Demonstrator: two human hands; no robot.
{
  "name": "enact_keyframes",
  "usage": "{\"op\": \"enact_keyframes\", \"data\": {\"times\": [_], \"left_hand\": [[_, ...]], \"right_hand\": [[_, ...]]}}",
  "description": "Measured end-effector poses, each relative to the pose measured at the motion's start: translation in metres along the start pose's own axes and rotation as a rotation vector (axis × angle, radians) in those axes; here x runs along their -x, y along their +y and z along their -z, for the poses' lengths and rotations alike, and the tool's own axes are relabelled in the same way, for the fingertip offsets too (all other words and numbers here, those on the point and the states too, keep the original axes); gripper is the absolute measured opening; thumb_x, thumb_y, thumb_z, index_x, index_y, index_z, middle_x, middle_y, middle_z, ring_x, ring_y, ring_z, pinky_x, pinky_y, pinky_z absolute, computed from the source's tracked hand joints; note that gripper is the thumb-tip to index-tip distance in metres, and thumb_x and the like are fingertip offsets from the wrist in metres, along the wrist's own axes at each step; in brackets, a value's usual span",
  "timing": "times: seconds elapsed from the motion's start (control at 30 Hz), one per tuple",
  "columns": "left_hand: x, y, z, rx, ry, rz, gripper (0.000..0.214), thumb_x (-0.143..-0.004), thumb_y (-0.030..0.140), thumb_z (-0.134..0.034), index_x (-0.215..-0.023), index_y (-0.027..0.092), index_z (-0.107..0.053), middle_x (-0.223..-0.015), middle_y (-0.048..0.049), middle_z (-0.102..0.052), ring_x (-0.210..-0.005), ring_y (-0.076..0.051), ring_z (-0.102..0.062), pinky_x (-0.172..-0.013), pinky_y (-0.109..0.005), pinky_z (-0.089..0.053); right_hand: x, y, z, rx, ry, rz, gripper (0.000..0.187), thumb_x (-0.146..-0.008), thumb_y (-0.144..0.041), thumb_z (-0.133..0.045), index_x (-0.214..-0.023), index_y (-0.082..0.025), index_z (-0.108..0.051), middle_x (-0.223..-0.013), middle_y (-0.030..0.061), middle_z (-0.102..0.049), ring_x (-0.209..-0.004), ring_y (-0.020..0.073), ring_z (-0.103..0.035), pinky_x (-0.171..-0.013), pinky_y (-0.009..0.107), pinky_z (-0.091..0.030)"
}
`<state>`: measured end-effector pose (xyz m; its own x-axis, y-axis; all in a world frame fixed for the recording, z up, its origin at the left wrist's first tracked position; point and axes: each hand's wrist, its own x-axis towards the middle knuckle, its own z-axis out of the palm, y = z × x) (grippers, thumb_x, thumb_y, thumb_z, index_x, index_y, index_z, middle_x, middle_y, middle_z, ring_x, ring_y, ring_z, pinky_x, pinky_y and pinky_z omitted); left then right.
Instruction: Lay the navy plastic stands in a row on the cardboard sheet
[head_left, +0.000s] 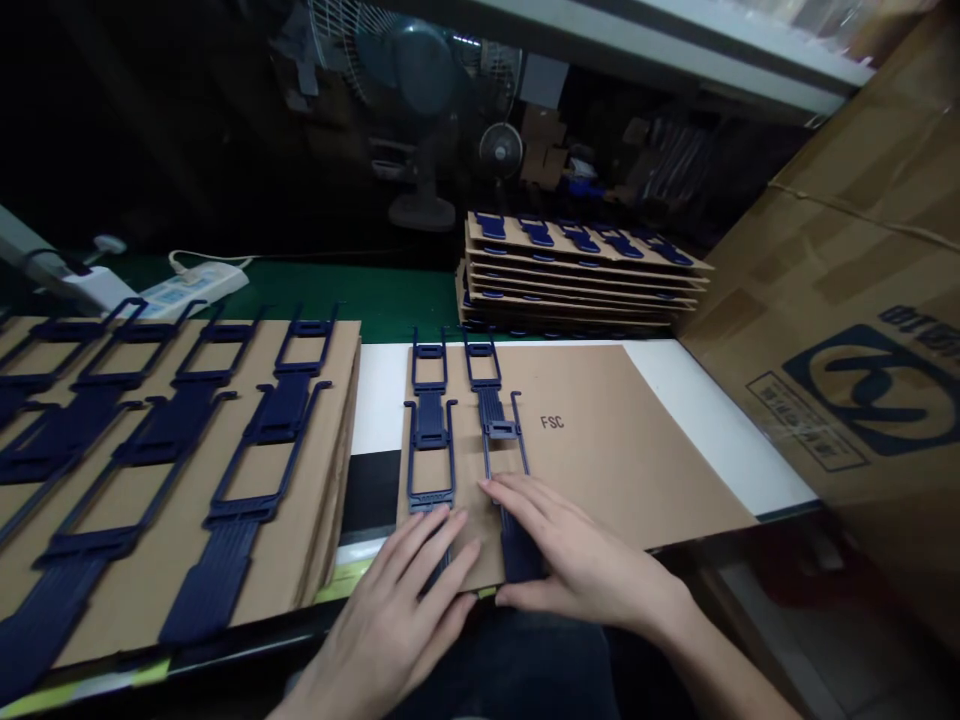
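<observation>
A brown cardboard sheet marked FSC lies flat on the white bench before me. Two dark blue plastic frame parts lie side by side on its left part: the left part and the right part. My left hand rests flat on the sheet's near edge, fingers spread over the lower end of the left part. My right hand lies over the lower end of the right part, thumb at the sheet's edge. Whether that hand grips the part or only presses on it, I cannot tell.
At the left a stack of cardboard sheets carries several blue parts in rows. Another loaded stack stands at the back. A big carton leans at the right. A white power strip and a fan are behind.
</observation>
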<state>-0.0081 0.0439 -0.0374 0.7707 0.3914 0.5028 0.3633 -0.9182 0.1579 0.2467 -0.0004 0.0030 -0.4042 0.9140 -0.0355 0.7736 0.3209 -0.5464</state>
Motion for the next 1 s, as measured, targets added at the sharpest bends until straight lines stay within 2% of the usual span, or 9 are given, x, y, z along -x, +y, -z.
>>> {"op": "enact_keyframes", "data": {"times": [0.07, 0.13, 0.33, 0.57, 0.73, 0.83, 1.0], "left_hand": [[0.001, -0.004, -0.003, -0.103, -0.073, -0.017, 0.056, -0.095, 0.026, -0.063, -0.147, 0.011, -0.047, -0.159, -0.0151, -0.032, -0.148, -0.035, -0.028, -0.119, -0.049, -0.026], [0.002, -0.007, -0.006, -0.161, -0.102, -0.006, 0.065, -0.096, 0.037, -0.063, -0.152, 0.011, -0.041, -0.162, -0.0167, -0.027, -0.149, -0.036, -0.026, -0.120, -0.051, -0.024], [0.000, -0.007, -0.011, -0.259, -0.150, 0.018, 0.075, -0.096, 0.055, -0.056, -0.154, 0.010, -0.038, -0.162, -0.0151, -0.029, -0.148, -0.035, -0.029, -0.123, -0.048, -0.017], [0.000, -0.006, -0.012, -0.283, -0.168, -0.003, 0.068, -0.098, 0.050, -0.053, -0.152, 0.010, -0.041, -0.160, -0.0147, -0.032, -0.145, -0.035, -0.035, -0.124, -0.050, -0.013], [0.002, -0.006, -0.013, -0.280, -0.163, 0.001, 0.065, -0.097, 0.049, -0.055, -0.150, 0.012, -0.046, -0.159, -0.0154, -0.034, -0.144, -0.035, -0.037, -0.125, -0.050, -0.013], [0.002, -0.006, -0.012, -0.277, -0.164, -0.004, 0.062, -0.097, 0.048, -0.056, -0.147, 0.012, -0.050, -0.158, -0.0153, -0.035, -0.144, -0.035, -0.038, -0.124, -0.051, -0.014], [0.001, -0.005, -0.010, -0.266, -0.164, 0.000, 0.059, -0.097, 0.046, -0.057, -0.146, 0.013, -0.051, -0.157, -0.0139, -0.039, -0.143, -0.034, -0.039, -0.124, -0.050, -0.015]], "right_hand": [[-0.004, 0.002, -0.001, 0.009, -0.026, 0.005, 0.098, -0.086, -0.049, -0.072, -0.161, -0.029, -0.013, -0.164, 0.0071, -0.028, -0.152, 0.0223, -0.026, -0.123, 0.045, -0.033], [-0.007, 0.004, -0.002, 0.020, -0.037, 0.020, 0.098, -0.087, -0.051, -0.071, -0.161, -0.029, -0.012, -0.165, 0.0070, -0.026, -0.153, 0.0212, -0.024, -0.123, 0.044, -0.032], [-0.011, 0.009, -0.005, 0.049, -0.081, 0.028, 0.101, -0.084, -0.063, -0.067, -0.162, -0.033, -0.009, -0.167, 0.0078, -0.020, -0.155, 0.0227, -0.017, -0.123, 0.046, -0.031], [-0.011, 0.011, -0.009, 0.117, -0.076, 0.052, 0.108, -0.082, -0.076, -0.057, -0.162, -0.028, -0.003, -0.167, 0.0050, -0.018, -0.156, 0.0257, -0.004, -0.126, 0.052, -0.022], [-0.010, 0.014, -0.012, 0.124, -0.026, 0.046, 0.110, -0.079, -0.079, -0.056, -0.162, -0.026, -0.007, -0.165, 0.0085, -0.025, -0.156, 0.0274, -0.011, -0.124, 0.052, -0.028], [-0.008, 0.015, -0.014, 0.130, -0.003, 0.048, 0.109, -0.080, -0.079, -0.054, -0.162, -0.024, -0.008, -0.164, 0.0095, -0.029, -0.155, 0.0260, -0.015, -0.125, 0.052, -0.027], [-0.004, 0.015, -0.015, 0.118, 0.009, 0.021, 0.105, -0.082, -0.079, -0.051, -0.161, -0.026, -0.008, -0.164, 0.0089, -0.028, -0.155, 0.0241, -0.017, -0.125, 0.051, -0.028]]}}
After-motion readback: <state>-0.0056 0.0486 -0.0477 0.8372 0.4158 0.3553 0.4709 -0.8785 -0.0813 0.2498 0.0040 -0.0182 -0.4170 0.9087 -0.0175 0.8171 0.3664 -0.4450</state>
